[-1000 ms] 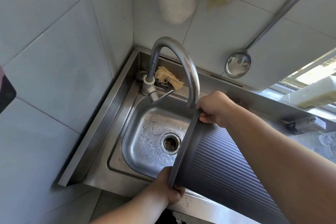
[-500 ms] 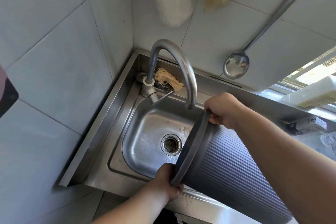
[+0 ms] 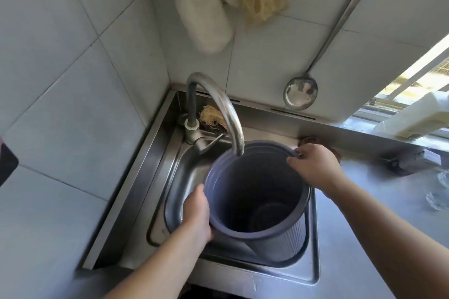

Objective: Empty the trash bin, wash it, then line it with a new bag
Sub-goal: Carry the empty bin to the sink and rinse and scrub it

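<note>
Stainless steel sink basin holds our grey ribbed plastic trash bin, mouth up beneath the curved steel faucet. Our left hand grips its near-left rim; our right hand pinches the far-right rim.
</note>
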{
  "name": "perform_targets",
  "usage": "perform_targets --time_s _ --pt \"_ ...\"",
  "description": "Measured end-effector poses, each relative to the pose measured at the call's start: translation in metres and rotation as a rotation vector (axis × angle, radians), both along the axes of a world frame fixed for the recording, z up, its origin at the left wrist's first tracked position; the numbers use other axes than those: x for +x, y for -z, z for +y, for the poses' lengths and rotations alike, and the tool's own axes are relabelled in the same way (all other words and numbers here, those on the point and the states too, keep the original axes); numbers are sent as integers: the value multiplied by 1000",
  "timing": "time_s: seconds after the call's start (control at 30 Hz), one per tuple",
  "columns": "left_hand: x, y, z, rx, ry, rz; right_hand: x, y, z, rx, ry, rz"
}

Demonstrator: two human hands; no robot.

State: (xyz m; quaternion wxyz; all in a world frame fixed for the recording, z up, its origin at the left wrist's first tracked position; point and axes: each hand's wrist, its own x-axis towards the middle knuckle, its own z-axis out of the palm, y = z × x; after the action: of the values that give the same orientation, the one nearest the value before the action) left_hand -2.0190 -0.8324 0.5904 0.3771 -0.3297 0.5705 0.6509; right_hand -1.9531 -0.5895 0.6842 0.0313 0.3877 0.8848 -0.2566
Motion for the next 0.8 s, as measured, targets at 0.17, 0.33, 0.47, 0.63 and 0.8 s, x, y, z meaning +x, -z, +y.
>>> perform_targets --time_s 0.17,0.33,0.47,0.63,0.8 --pt "-10 -11 1 -202 32 324 32 48 0 -10 -22 -53" --pt "-15 -4 -3 -441 197 544 49 83 -10 -142 -42 -117" --pt "-16 8 -3 -570 236 620 58 105 9 -59 -27 -112" --pt "-15 17 -3 -651 224 628 54 129 70 202 -3 -76" --pt "-11 21 0 -684 235 645 30 148 124 398 -3 -139"
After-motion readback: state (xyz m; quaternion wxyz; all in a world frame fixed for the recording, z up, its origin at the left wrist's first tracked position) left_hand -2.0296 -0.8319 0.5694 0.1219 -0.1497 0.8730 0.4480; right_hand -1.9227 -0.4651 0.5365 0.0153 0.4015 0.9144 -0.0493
